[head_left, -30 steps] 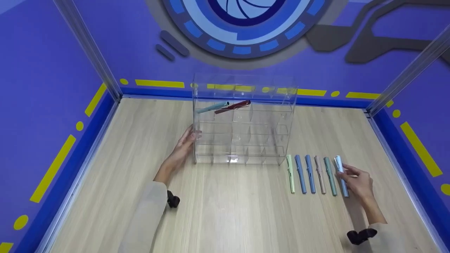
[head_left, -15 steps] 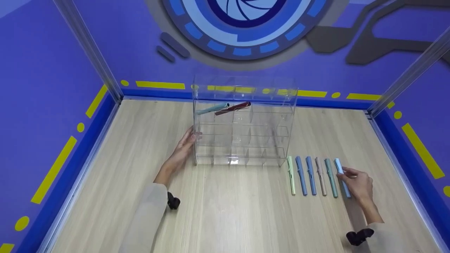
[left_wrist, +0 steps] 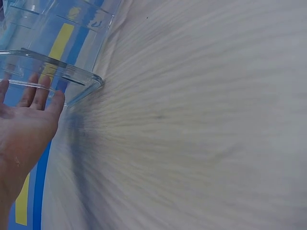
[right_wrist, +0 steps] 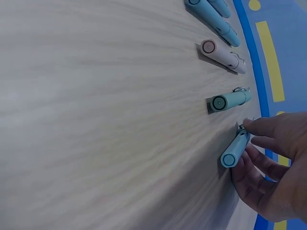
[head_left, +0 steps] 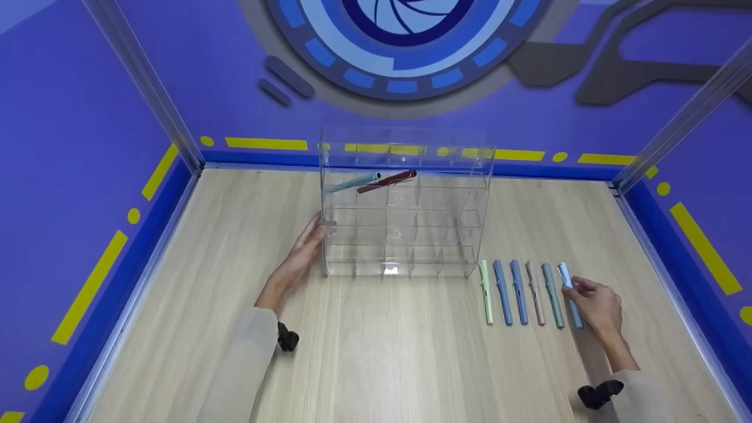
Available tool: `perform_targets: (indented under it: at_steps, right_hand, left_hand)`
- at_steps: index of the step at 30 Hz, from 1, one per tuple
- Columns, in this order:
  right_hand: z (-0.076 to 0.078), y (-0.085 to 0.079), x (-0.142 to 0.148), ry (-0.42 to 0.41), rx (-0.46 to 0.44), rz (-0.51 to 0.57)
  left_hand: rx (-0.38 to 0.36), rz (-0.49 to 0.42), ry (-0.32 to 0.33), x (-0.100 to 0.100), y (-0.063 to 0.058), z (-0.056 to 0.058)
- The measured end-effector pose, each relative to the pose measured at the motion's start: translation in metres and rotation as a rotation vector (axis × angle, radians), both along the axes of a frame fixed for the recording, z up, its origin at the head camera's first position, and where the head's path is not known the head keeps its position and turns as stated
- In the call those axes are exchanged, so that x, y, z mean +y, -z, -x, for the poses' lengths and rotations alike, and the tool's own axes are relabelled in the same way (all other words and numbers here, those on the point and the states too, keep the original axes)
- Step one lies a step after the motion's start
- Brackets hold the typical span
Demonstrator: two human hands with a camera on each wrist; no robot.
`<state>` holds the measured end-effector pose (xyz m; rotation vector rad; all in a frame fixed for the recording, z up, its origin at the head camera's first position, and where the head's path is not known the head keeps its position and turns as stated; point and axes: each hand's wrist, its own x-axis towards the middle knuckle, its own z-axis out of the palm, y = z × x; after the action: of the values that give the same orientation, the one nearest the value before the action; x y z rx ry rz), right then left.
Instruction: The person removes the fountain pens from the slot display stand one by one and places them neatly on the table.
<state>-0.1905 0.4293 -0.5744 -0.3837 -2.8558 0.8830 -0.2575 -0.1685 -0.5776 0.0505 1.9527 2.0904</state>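
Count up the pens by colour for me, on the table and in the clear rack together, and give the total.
Pale green pen: 1
Blue pens: 2
Pinkish-brown pen: 1
Teal green pen: 1
Light blue pen: 1
Pale turquoise pen: 1
Dark red pen: 1
Total: 8

Six pens on table, right of rack; two pens seemingly inside.

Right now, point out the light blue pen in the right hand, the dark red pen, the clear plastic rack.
Slim light blue pen (right_wrist: 236, 149): right wrist view, on its barrel.
Slim dark red pen (head_left: 386, 182): head view, at mid-length.
Clear plastic rack (left_wrist: 60, 63): left wrist view, on its rim.
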Motion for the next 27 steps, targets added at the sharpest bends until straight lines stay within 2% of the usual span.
perform_targets:
  at_steps: [8,12,15,17,22,24,27]
  right_hand:
    - [-0.007,-0.014,0.000,-0.024,0.035,0.044]
    - [-0.007,-0.025,-0.009,-0.073,0.089,0.099]
    - [0.001,-0.035,-0.021,-0.114,0.142,0.132]
    - [0.004,-0.042,-0.030,-0.130,0.189,0.139]
    - [0.011,-0.061,-0.054,-0.176,0.278,0.192]
    - [0.013,-0.069,-0.065,-0.197,0.271,0.244]
    - [0.016,-0.080,-0.083,-0.227,0.227,0.313]
  left_hand:
    - [-0.027,0.030,0.040,-0.004,-0.004,0.002]
    - [-0.040,-0.017,0.029,-0.006,-0.005,0.002]
    - [-0.037,-0.069,0.032,-0.009,-0.008,0.003]
    - [-0.019,-0.085,0.044,-0.009,-0.009,0.004]
    - [0.037,-0.087,0.009,-0.004,-0.013,0.008]
    - [0.046,-0.083,-0.009,-0.002,-0.013,0.009]
    - [0.053,-0.085,-0.004,0.001,-0.011,0.011]
